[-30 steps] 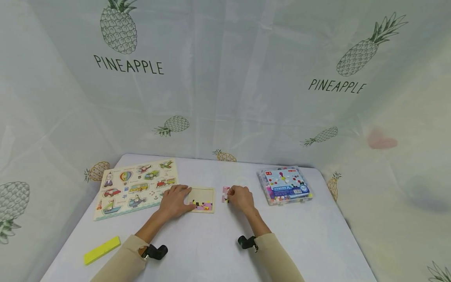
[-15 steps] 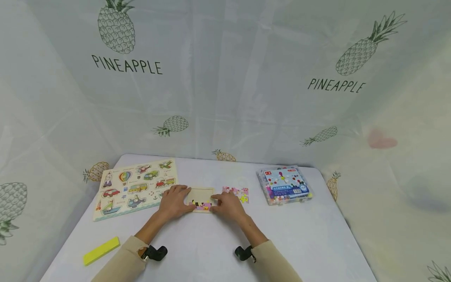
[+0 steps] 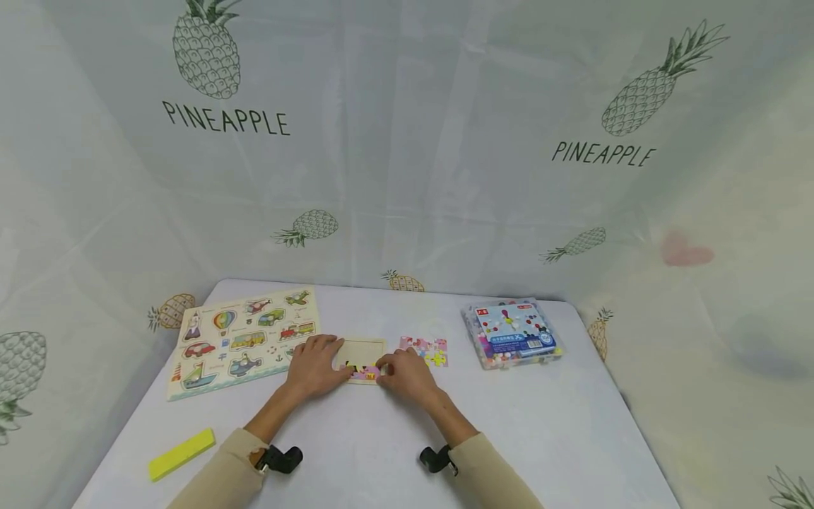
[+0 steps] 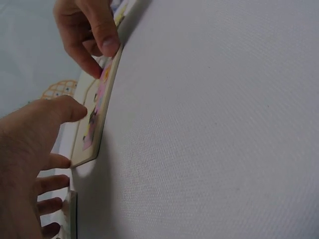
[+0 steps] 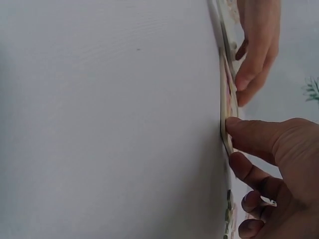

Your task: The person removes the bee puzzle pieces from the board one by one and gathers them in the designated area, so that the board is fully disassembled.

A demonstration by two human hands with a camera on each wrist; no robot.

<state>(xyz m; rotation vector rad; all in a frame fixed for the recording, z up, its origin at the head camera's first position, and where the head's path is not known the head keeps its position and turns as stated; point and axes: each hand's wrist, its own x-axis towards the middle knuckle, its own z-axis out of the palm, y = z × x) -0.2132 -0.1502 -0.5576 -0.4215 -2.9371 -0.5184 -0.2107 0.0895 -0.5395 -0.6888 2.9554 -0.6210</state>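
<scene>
A small wooden puzzle tray (image 3: 360,348) lies mid-table. Along its near side runs a row of pink, yellow and black jigsaw pieces (image 3: 360,372); its far part shows bare wood. My left hand (image 3: 316,365) rests at the tray's left edge, thumb reaching over the pieces and fingers spread, as the left wrist view shows. At the near right corner my right hand (image 3: 409,375) pinches a jigsaw piece, mostly covered by thumb and index finger. In the left wrist view the right index finger (image 4: 91,67) touches the pink row. Loose jigsaw pieces (image 3: 439,345) lie just beyond the right hand.
A vehicle puzzle board (image 3: 244,339) lies left of the tray, close to my left hand. A clear plastic box (image 3: 511,332) with a blue label stands at the right. Nearer, at the left, is a yellow bar (image 3: 181,454). A pineapple-print curtain (image 3: 407,212) hangs behind the table.
My right hand has moved left from the loose pieces to the tray's near right corner, uncovering those pieces. The left hand has stayed on the tray's left edge.
</scene>
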